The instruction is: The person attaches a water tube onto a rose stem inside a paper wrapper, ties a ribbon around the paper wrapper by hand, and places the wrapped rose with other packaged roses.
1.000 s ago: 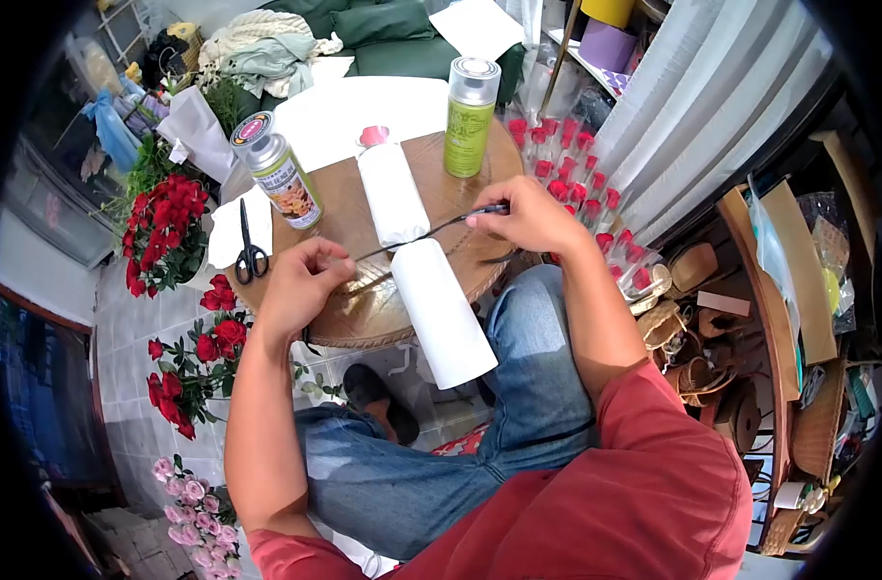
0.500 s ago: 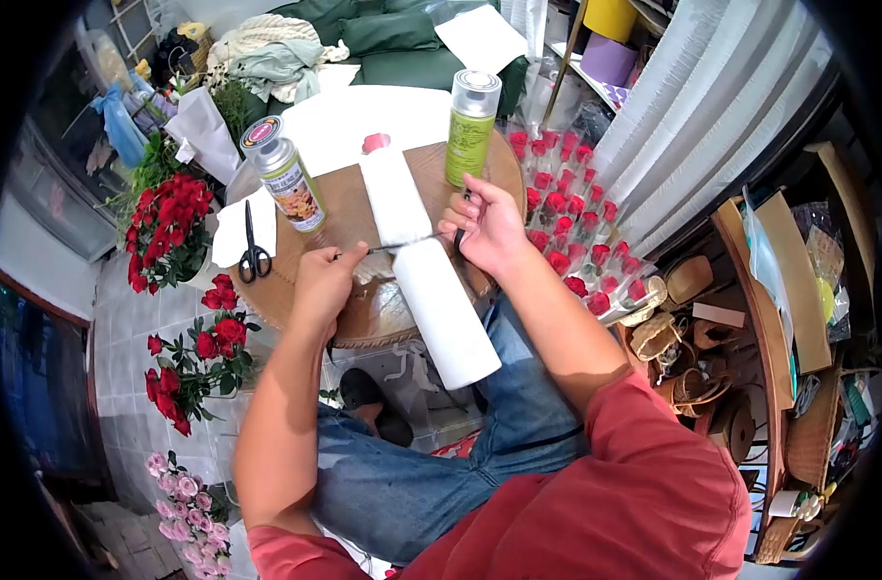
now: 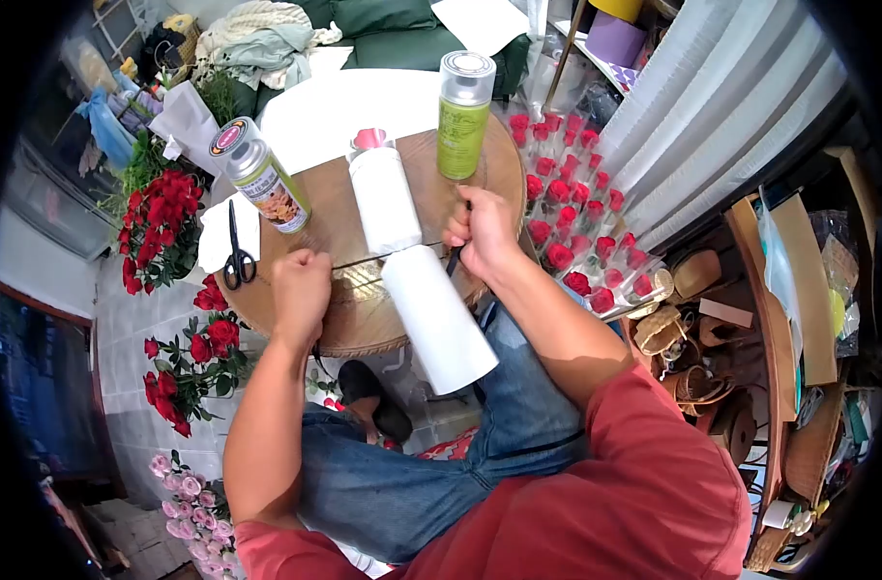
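1. White paper-wrapped bundle (image 3: 441,324): lies between the two hands, nipped in at its waist, the near half jutting past the edge of the wooden table (image 3: 364,324). A reddish-pink piece shows at the far end; other contents are hidden.
2. Thin dark ribbon (image 3: 361,261): runs across that waist from hand to hand; any knot is too small to make out.
3. Left hand (image 3: 303,287): curled into a fist around one ribbon end, fingertips out of sight.
4. Right hand (image 3: 485,234): fingers clenched on the other end, a dark tip poking out above.
5. Flower-pictured spray can (image 3: 275,193): beyond the left hand, with a round red emblem on its cap; its print is unreadable.
6. Green spray can (image 3: 462,135): beyond the right hand, lettering blurred, brand illegible.
7. Black scissors (image 3: 235,247): left of the left hand.
8. Sleeved red roses (image 3: 559,191): right of the right hand, sleeves overlapping.
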`<control>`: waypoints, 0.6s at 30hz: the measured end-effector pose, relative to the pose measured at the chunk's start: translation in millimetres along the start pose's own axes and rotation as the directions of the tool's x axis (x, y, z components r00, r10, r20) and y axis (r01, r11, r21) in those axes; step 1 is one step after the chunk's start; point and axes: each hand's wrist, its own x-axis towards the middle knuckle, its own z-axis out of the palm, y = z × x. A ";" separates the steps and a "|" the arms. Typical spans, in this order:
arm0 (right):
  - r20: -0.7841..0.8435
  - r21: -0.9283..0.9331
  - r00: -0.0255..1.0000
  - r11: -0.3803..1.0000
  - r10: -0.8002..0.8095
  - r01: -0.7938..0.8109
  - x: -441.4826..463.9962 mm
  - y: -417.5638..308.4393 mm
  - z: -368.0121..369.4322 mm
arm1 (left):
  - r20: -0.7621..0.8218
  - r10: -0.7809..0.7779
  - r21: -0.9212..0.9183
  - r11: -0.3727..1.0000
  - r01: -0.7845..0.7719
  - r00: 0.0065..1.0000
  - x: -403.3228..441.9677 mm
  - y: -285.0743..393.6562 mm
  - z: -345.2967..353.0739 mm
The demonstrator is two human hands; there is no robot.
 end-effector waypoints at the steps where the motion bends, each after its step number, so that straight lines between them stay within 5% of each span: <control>1: 0.021 -0.040 0.999 0.998 -0.038 0.039 -5.3 3.3 6.7 | 0.002 -0.001 0.002 1.000 0.001 1.000 6.0 -3.8 -1.1; 5: 0.087 -0.028 0.984 0.987 -0.154 0.157 -12.6 15.1 5.9 | 0.049 0.148 -0.328 0.937 -0.124 0.988 4.8 11.7 7.5; 7: 0.095 0.003 0.983 0.987 -0.159 0.159 -16.5 13.5 5.2 | 0.067 0.006 -0.725 0.688 0.045 0.998 -23.1 57.6 29.6; 8: 0.107 0.029 0.980 0.986 -0.168 0.166 -19.0 12.1 5.7 | 0.146 -0.049 -0.782 0.606 0.146 0.988 -32.0 65.9 28.8; 9: 0.103 0.037 0.980 0.985 -0.169 0.166 -21.1 10.3 6.5 | 0.149 -0.048 -0.777 0.612 0.147 0.988 -33.5 61.1 29.3; 11: 0.150 0.092 0.983 0.992 -0.105 0.092 -24.4 6.6 8.1 | 0.133 -0.016 -0.903 0.411 0.128 0.991 -26.5 42.5 35.4; 15: 0.219 0.105 0.974 0.994 -0.065 0.043 -32.4 6.1 4.6 | 0.014 -0.116 -0.931 0.362 0.055 0.993 -12.3 22.7 36.5; 18: 0.173 0.097 0.985 0.995 0.009 -0.026 -38.5 -6.0 7.9 | 0.153 -0.076 -0.951 0.259 0.168 0.985 -18.6 22.3 29.4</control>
